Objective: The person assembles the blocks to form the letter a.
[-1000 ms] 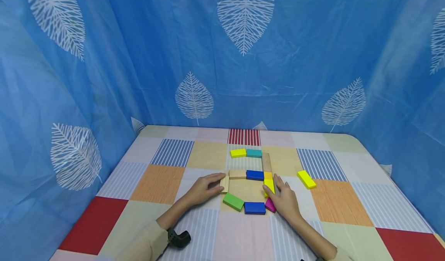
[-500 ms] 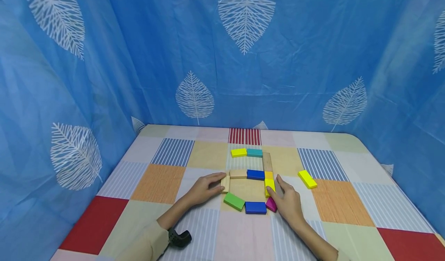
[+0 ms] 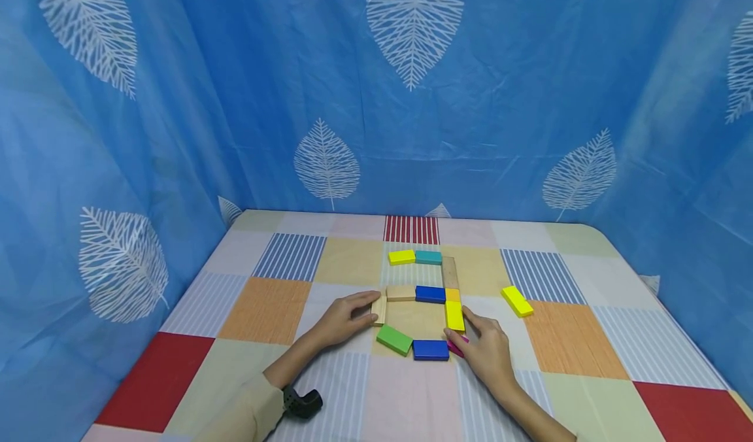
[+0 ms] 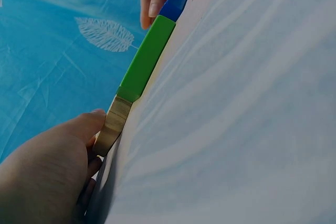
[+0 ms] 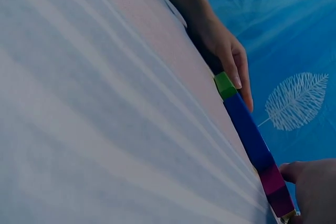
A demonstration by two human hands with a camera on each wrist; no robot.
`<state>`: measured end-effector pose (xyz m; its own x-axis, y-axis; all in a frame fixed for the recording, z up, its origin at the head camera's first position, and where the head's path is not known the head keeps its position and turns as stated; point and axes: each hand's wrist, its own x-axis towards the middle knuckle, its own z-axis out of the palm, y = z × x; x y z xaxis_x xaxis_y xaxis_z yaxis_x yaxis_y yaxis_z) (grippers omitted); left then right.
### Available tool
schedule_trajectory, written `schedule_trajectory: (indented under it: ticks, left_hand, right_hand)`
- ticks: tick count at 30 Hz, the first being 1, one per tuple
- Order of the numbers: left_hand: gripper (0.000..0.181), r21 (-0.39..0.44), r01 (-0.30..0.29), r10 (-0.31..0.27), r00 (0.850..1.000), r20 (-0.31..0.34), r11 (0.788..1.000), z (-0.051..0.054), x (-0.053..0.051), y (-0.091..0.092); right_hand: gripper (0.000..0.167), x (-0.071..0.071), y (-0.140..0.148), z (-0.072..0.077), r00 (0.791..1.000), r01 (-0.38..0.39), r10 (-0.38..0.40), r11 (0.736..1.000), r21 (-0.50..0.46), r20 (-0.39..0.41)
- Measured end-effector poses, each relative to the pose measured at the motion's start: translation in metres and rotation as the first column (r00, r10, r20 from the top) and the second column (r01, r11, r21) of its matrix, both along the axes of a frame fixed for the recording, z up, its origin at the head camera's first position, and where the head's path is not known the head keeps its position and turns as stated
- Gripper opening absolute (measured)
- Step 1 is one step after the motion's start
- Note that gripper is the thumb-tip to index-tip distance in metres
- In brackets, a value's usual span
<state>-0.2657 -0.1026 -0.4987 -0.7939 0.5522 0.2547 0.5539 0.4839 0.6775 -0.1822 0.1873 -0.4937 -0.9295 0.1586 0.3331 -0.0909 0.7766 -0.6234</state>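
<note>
My left hand (image 3: 341, 322) holds the ends of a plain wooden block (image 3: 380, 310) between thumb and fingers. My right hand (image 3: 487, 348) lies at the near right corner, its thumb over a magenta block (image 5: 275, 184) and a finger beside the yellow block (image 3: 454, 316); its other fingertips are hidden. A green block (image 3: 394, 340) slants from the wooden one toward a blue block (image 3: 431, 350), which adjoins the magenta one. Another wooden block (image 3: 401, 293), a second blue block (image 3: 430, 294) and an orange block (image 3: 452, 295) line the far side of this ring.
Farther back lie a yellow block (image 3: 402, 257), a teal block (image 3: 428, 257) and a long wooden block (image 3: 450, 272). One loose yellow block (image 3: 517, 301) sits to the right. A patchwork cloth (image 3: 347, 259) covers the table; blue curtains (image 3: 376, 154) hang around it.
The right hand has slid nearer, from the side of the yellow block down to the magenta block, its thumb now covering part of it. The left hand stays on its wooden block.
</note>
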Motion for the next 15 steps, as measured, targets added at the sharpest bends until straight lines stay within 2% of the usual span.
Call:
schedule_trajectory:
  ticks: [9, 15]
  left_hand:
    - [0.048, -0.001, -0.007, 0.007, 1.000, 0.007, 1.000, -0.001, 0.000, -0.001]
    - [0.048, -0.001, -0.006, 0.006, 1.000, -0.007, 1.000, -0.001, -0.001, 0.000]
  right_hand:
    - [0.057, -0.003, -0.001, 0.000, 1.000, 0.000, 0.000, 1.000, 0.001, -0.014]
    - [0.055, -0.008, 0.012, 0.005, 0.993, -0.109, 0.109, 0.994, 0.015, -0.044]
